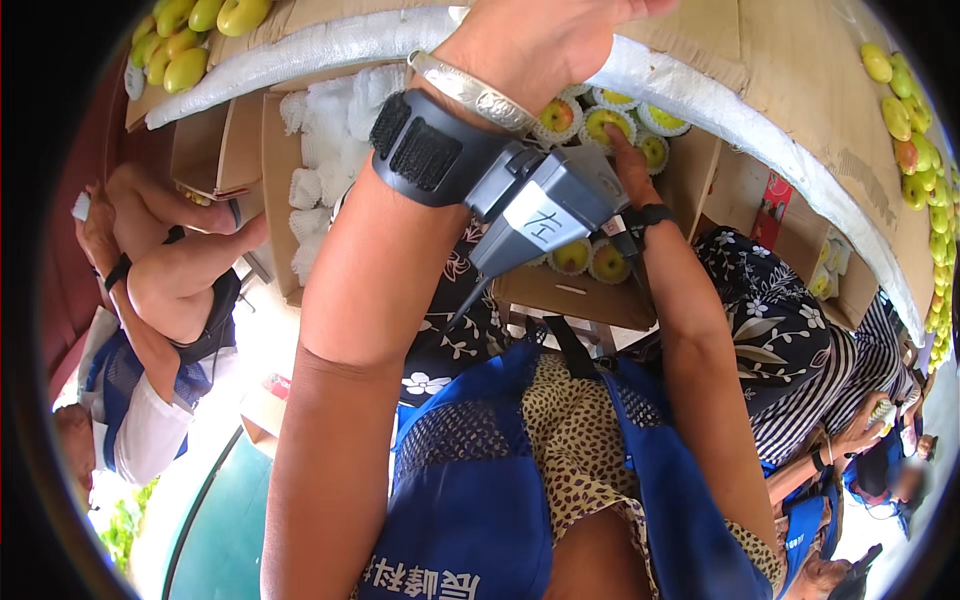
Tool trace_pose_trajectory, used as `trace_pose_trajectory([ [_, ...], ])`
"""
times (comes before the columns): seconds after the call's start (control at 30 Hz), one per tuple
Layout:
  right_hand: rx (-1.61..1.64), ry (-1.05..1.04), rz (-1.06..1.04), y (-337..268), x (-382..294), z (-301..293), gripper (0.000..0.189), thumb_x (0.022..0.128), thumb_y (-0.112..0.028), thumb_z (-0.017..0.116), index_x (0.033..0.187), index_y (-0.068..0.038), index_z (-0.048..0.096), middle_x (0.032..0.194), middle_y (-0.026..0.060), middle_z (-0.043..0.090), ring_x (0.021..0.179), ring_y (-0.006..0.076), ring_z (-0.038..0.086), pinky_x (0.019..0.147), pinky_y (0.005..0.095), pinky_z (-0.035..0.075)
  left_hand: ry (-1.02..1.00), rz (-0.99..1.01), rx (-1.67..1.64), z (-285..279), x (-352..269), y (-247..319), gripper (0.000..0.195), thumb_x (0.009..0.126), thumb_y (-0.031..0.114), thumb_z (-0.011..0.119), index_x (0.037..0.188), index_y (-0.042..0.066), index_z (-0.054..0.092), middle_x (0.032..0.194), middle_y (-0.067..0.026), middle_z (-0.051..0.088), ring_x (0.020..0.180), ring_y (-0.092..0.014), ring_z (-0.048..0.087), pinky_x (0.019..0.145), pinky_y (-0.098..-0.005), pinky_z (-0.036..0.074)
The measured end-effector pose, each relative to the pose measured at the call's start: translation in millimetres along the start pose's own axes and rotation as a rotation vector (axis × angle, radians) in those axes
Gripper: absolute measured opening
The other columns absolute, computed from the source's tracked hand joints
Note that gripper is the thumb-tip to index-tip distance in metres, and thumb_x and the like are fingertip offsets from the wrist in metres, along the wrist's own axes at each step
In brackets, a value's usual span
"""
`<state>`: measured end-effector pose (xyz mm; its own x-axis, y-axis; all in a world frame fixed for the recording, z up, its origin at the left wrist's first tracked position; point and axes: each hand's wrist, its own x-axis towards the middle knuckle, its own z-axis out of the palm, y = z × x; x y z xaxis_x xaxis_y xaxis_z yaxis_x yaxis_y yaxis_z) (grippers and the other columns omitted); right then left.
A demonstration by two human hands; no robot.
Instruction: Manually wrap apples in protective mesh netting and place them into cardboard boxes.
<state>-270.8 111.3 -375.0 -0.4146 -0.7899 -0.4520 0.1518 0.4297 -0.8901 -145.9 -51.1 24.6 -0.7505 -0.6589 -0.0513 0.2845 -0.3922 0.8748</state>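
My left hand [551,49] reaches over the padded table edge at the top, with its fingers mostly cut off by the picture's rim. A silver bangle [480,94] and a strapped black wrist device [551,206] sit on that arm. Lower down, my right hand [634,165] reaches into a cardboard box [697,176] and touches a yellow-green apple [606,124] in a white foam net. Part of this hand is hidden behind the left wrist device. Other netted apples [609,261] with red blush lie in the same box.
White foam nets [330,127] fill a second carton [277,202] at left. Loose yellow-green fruits [184,69] lie on the cardboard-covered table [690,45], and more [919,150] line its right side. A seated person [142,360] is at left; another person's hand [862,431] holds a netted fruit at right.
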Motion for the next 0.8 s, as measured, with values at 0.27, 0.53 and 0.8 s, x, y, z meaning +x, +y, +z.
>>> trace_pose_trajectory([
  [0.27, 0.623, 0.024, 0.241, -40.3, -19.3, 27.7, 0.04, 0.082, -0.021, 0.061, 0.115, -0.003, 0.048, 0.097, 0.0107, 0.057, 0.084, 0.0213, 0.058, 0.073, 0.0342, 0.049, -0.008, -0.003, -0.016, -13.9, 7.6, -11.1, 0.029, 0.086, 0.025, 0.052, 0.104, 0.003, 0.048, 0.104, -0.0086, 0.051, 0.094, -0.018, 0.048, 0.086, -0.031, 0.038],
  [0.53, 0.264, 0.112, 0.273, -67.7, -29.7, 9.2, 0.071, 0.073, -0.029, 0.071, 0.126, 0.002, 0.034, 0.101, 0.0113, 0.053, 0.079, 0.0157, 0.056, 0.062, 0.0249, 0.047, -0.008, -0.093, -0.083, -4.8, 16.4, -13.5, 0.025, 0.085, 0.023, 0.052, 0.102, 0.005, 0.049, 0.101, -0.0066, 0.052, 0.093, -0.017, 0.048, 0.084, -0.0286, 0.038],
  [0.8, 0.164, 0.207, 0.262, -81.2, -42.4, 8.8, 0.083, 0.069, -0.041, 0.073, 0.128, 0.001, 0.031, 0.099, 0.0088, 0.053, 0.075, 0.0153, 0.055, 0.059, 0.0265, 0.046, 0.004, -0.145, -0.084, -5.3, 16.2, -13.4, 0.027, 0.087, 0.023, 0.052, 0.105, 0.004, 0.048, 0.106, -0.01, 0.053, 0.098, -0.018, 0.05, 0.085, -0.0303, 0.04],
])
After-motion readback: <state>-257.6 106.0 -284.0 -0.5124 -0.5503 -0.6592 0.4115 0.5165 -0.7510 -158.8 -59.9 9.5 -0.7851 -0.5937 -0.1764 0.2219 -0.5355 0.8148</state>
